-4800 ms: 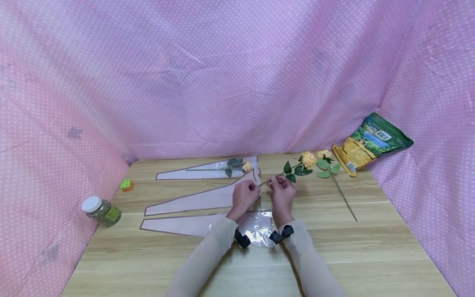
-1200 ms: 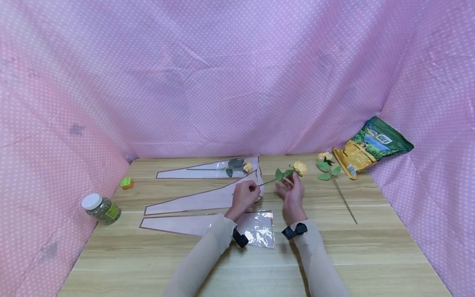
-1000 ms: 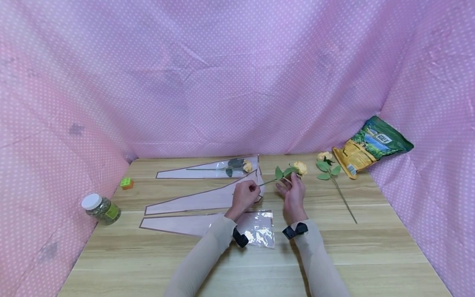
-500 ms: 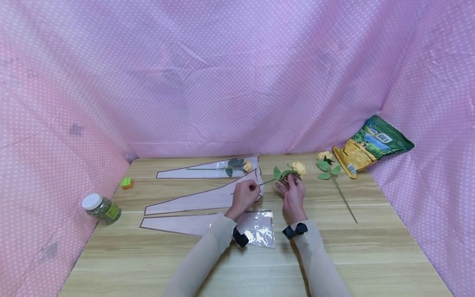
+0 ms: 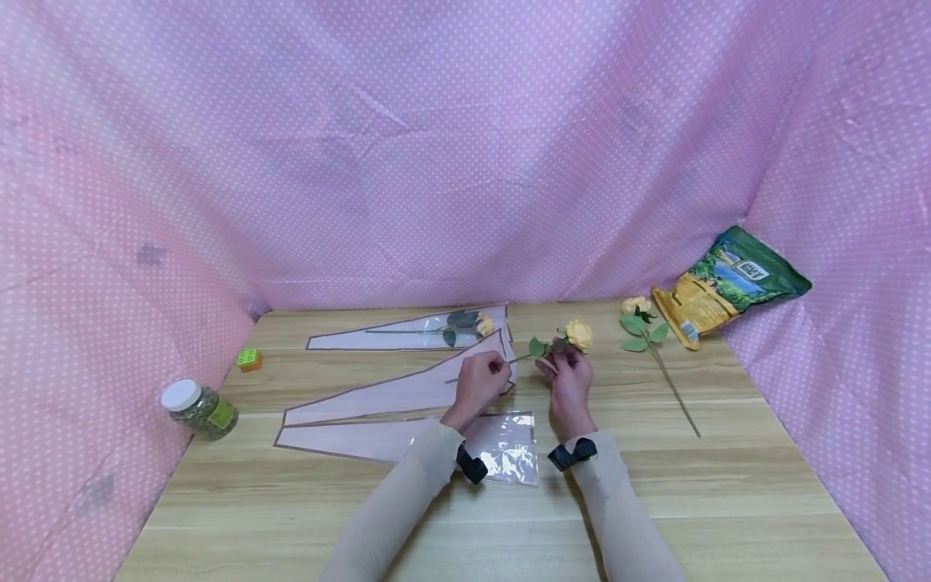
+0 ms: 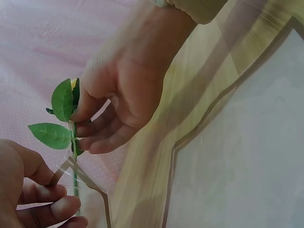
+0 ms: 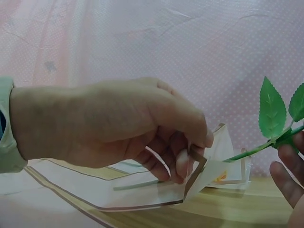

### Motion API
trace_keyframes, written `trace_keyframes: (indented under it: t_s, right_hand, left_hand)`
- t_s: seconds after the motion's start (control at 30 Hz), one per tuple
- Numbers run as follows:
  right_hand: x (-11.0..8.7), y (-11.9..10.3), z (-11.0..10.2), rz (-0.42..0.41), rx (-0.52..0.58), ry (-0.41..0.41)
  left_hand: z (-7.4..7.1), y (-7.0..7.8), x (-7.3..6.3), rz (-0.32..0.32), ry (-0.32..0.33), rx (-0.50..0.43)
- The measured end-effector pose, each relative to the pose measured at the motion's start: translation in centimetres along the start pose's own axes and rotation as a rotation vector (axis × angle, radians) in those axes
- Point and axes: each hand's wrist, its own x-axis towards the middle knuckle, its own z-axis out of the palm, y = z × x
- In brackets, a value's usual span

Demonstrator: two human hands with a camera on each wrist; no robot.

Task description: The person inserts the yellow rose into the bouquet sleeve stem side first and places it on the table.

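Note:
My left hand [image 5: 480, 384] pinches the open edge of a clear, brown-bordered flower sleeve [image 5: 378, 392], the middle of three. In the right wrist view, the thumb and fingers of that left hand [image 7: 137, 126] hold the sleeve's corner. A yellow artificial rose [image 5: 579, 334] has its lower stem inside this sleeve. Its bloom and leaves [image 6: 51, 136] are outside the mouth. My right hand [image 5: 570, 392] grips the rose's stem just below the bloom, among the leaves. In the left wrist view, the right hand [image 6: 128, 88] has its thumb and fingers on the stem.
Behind lies a sleeve [image 5: 342, 343] with a yellow rose [image 5: 484, 325] inside. A flat sleeve [image 5: 342, 440] lies nearer. Another rose [image 5: 658, 360] lies at right, beside a green-yellow bag [image 5: 735, 283]. A white-lidded jar [image 5: 200, 411] and toy blocks [image 5: 249, 360] stand at left.
The right hand has shifted its hold from mid-stem up toward the bloom. The rose has moved left, its stem sliding deeper into the sleeve. The left hand stays almost in place.

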Motion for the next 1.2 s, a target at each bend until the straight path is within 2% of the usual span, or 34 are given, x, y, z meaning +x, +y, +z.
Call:
trace_keyframes:
  t_s: [0.23,0.6,0.8,1.2]
  right_hand:
    - [0.0,0.6,0.1,-0.046,-0.039,-0.014]
    - [-0.5,1.0,0.6,-0.061,-0.064,-0.021]
    - [-0.6,1.4,0.8,-0.040,-0.084,-0.040]
    - [-0.5,2.3,0.9,-0.069,-0.153,-0.061]
  left_hand:
    - [-0.1,0.1,0.1,0.046,0.029,-0.003]
    - [-0.2,0.3,0.4,0.032,0.022,-0.005]
    - [-0.1,0.3,0.5,0.041,0.026,0.001]
    - [-0.3,0.4,0.6,0.069,0.012,-0.014]
